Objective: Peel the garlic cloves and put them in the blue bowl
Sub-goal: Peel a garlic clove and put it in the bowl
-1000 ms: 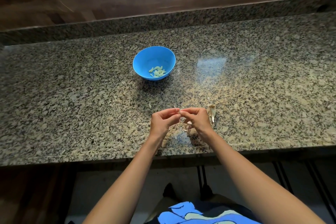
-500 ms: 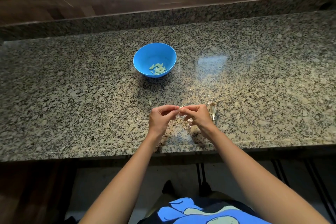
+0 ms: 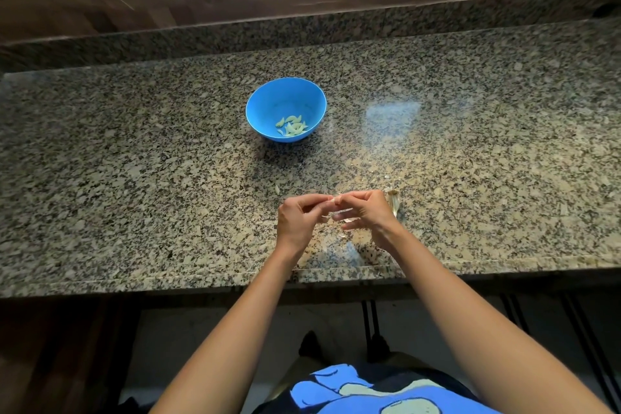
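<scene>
Granite worktop (image 3: 134, 161), and on my feed left hand (image 3: 297, 222) and right hand (image 3: 366, 215) both pinch one garlic clove (image 3: 333, 200) in curled fingers (image 3: 311, 199), well nearside of the blue bowl (image 3: 268, 101); I judge it light, firm, papery-skinned, best nipped at its tips.

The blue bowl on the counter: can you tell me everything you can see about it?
The blue bowl is round, deep and smooth, a bright plain blue that looks like plastic. It stands upright on the speckled granite counter, casting a shadow toward the person. A small heap of pale peeled cloves lies at its bottom. Nothing else touches it: the left hand and right hand pinch a garlic clove nearer the counter's front edge.
</scene>
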Demonstrator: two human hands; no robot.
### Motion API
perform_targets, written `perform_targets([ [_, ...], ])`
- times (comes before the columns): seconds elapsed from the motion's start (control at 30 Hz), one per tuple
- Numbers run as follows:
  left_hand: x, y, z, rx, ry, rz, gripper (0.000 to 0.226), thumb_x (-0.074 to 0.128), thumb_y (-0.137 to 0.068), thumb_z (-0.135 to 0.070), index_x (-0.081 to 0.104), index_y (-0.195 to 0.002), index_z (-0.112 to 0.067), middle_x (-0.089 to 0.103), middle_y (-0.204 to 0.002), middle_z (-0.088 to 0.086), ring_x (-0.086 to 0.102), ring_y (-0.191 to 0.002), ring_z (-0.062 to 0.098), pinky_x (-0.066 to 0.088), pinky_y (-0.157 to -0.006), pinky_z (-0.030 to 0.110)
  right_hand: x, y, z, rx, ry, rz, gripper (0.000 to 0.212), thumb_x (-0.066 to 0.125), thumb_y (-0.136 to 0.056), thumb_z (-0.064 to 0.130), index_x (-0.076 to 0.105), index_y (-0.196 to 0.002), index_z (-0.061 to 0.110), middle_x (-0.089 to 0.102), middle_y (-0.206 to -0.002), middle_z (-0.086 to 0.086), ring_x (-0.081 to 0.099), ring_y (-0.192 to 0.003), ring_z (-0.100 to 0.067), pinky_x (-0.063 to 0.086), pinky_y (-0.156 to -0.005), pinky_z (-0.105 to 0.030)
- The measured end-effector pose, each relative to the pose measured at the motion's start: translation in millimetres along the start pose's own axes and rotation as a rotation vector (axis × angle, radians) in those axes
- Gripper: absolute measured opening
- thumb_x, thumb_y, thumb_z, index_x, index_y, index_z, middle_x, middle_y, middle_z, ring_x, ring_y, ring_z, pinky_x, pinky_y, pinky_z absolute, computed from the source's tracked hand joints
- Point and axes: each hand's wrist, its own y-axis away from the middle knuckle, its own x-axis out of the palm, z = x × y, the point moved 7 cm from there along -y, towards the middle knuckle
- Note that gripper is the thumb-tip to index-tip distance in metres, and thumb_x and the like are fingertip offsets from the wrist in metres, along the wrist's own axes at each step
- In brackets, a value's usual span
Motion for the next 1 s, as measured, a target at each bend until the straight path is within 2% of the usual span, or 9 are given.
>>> perform_targets([
  [0.13, -1, -2, 5, -0.095, 0.202, 0.043, 0.014, 0.067, -0.078, 0.003, 0.07, -0.09, -0.003, 0.071, -0.084, 0.012, 0.067, -0.069, 0.019, 0.056, -0.061, 0.022, -2, 0, 0, 0.015, 0.009, 0.044, 0.01, 0.06, -0.085, 0.005, 0.068, -0.08, 0.005, 0.07, -0.069, -0.005, 0.065, -0.059, -0.014, 0.052, -0.046, -0.022],
  [0.33, 2, 3, 15, -0.201, 0.296, 0.056, 0.01, 0.066, -0.081, 0.0, 0.07, -0.09, -0.001, 0.071, -0.08, 0.012, 0.066, -0.066, 0.015, 0.056, -0.061, 0.021, 2, -4, -3, -0.002, 0.082, 0.044, 0.011, 0.059, -0.085, 0.003, 0.068, -0.086, -0.003, 0.069, -0.07, -0.009, 0.063, -0.057, -0.014, 0.05, -0.045, -0.02],
  [0.4, 1, 3, 19, -0.207, 0.255, 0.049, 0.01, 0.065, -0.082, -0.002, 0.069, -0.092, -0.001, 0.07, -0.081, 0.015, 0.066, -0.067, 0.016, 0.056, -0.063, 0.021, 5, -6, -1, -0.058, 0.228, 0.022, 0.012, 0.057, -0.086, 0.002, 0.068, -0.084, -0.005, 0.068, -0.074, -0.013, 0.063, -0.059, -0.016, 0.049, -0.045, -0.02],
  [0.57, -3, 7, 23, -0.227, 0.214, 0.019, 0.007, 0.063, -0.084, -0.001, 0.069, -0.087, -0.002, 0.069, -0.077, 0.016, 0.064, -0.064, 0.016, 0.056, -0.061, 0.021, 22, -7, 12, -0.281, 0.896, -0.01, 0.022, 0.058, -0.089, 0.017, 0.067, -0.07, 0.008, 0.065, -0.064, -0.01, 0.055, -0.049, -0.015, 0.044, -0.044, -0.018],
  [0.63, -4, 8, 21, -0.285, 0.323, 0.015, 0.007, 0.062, -0.084, 0.0, 0.069, -0.087, 0.001, 0.069, -0.075, 0.015, 0.064, -0.061, 0.015, 0.056, -0.06, 0.021, 21, -7, 11, -0.26, 0.822, 0.0, 0.023, 0.056, -0.09, 0.013, 0.065, -0.069, 0.007, 0.064, -0.065, -0.01, 0.056, -0.05, -0.015, 0.045, -0.045, -0.018],
  [0.73, -1, 14, 23, -0.502, 0.761, -0.007, 0.014, 0.066, -0.076, -0.001, 0.066, -0.089, 0.004, 0.068, -0.073, 0.013, 0.063, -0.057, 0.014, 0.055, -0.056, 0.018, 13, -8, 8, -0.122, 0.306, -0.001, 0.016, 0.055, -0.089, 0.006, 0.066, -0.079, 0.001, 0.066, -0.072, -0.009, 0.06, -0.053, -0.014, 0.047, -0.042, -0.019],
  [0.8, 2, 17, 23, -0.582, 1.015, -0.039, 0.027, 0.067, -0.071, -0.002, 0.064, -0.097, 0.002, 0.067, -0.073, 0.009, 0.063, -0.056, 0.011, 0.055, -0.053, 0.017, 8, -7, 5, -0.053, 0.078, -0.036, 0.011, 0.058, -0.087, 0.007, 0.067, -0.082, 0.002, 0.068, -0.074, -0.007, 0.06, -0.053, -0.013, 0.047, -0.041, -0.02],
  [0.9, 3, 16, 24, -0.603, 1.185, -0.07, 0.029, 0.061, -0.074, 0.002, 0.063, -0.102, 0.0, 0.066, -0.078, 0.01, 0.064, -0.059, 0.011, 0.055, -0.052, 0.018, 2, -9, -2, -0.04, 0.073, -0.092, 0.013, 0.065, -0.083, 0.014, 0.068, -0.084, 0.001, 0.07, -0.076, -0.009, 0.061, -0.058, -0.016, 0.047, -0.044, -0.022],
  [1.0, 1, 16, 24, -0.61, 1.174, -0.079, 0.017, 0.054, -0.084, 0.005, 0.063, -0.098, 0.002, 0.068, -0.077, 0.012, 0.066, -0.062, 0.014, 0.057, -0.057, 0.02, 0, -11, -6, -0.058, 0.135, -0.134, 0.019, 0.069, -0.08, 0.02, 0.068, -0.082, 0.002, 0.07, -0.077, -0.012, 0.062, -0.059, -0.018, 0.047, -0.045, -0.023],
])
